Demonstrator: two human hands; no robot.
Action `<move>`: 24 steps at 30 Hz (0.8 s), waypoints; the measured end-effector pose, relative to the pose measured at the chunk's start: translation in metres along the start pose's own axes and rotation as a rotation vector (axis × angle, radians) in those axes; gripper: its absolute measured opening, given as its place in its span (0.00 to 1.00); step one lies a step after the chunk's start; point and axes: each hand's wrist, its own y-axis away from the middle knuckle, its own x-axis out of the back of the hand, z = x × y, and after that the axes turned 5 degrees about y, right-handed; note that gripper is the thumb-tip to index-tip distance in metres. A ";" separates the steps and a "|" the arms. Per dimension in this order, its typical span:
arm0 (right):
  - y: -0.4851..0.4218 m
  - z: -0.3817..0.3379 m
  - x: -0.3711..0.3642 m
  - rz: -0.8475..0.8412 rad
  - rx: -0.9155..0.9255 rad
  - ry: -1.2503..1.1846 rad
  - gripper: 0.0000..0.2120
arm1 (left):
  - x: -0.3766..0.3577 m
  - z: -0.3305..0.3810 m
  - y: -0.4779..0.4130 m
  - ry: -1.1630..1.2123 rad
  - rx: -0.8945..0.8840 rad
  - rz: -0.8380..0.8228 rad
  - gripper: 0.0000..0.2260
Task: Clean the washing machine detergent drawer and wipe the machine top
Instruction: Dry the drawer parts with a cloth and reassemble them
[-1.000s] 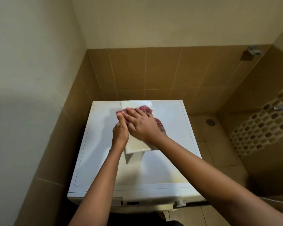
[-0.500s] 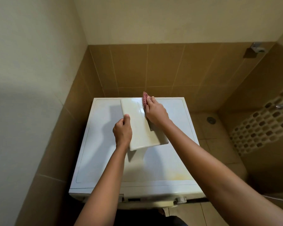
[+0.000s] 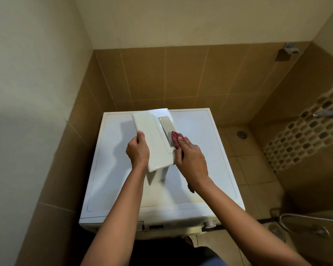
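Mid drawer-clean: left hand (image 3: 137,153) grips the detergent drawer (image 3: 155,140) edge, held above the washing machine top (image 3: 196,181). Right hand (image 3: 190,160) clutches red checked cloth (image 3: 176,138) against the drawer's right side. Top wipe looks pending.

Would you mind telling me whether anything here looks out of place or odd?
The detergent drawer is out of the machine, held above the washing machine top by the left hand while the right hand rubs a red cloth on it. A yellowish stain marks the top's front right.
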 end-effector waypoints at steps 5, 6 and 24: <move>0.021 -0.013 -0.016 0.048 0.021 0.216 0.26 | -0.006 0.000 0.002 0.063 0.028 0.016 0.17; 0.029 -0.019 -0.021 0.038 0.047 0.211 0.26 | -0.009 0.001 0.001 0.075 0.039 0.009 0.16; -0.044 -0.067 -0.025 -0.236 0.417 0.239 0.26 | 0.017 -0.020 -0.027 0.336 0.279 -0.220 0.23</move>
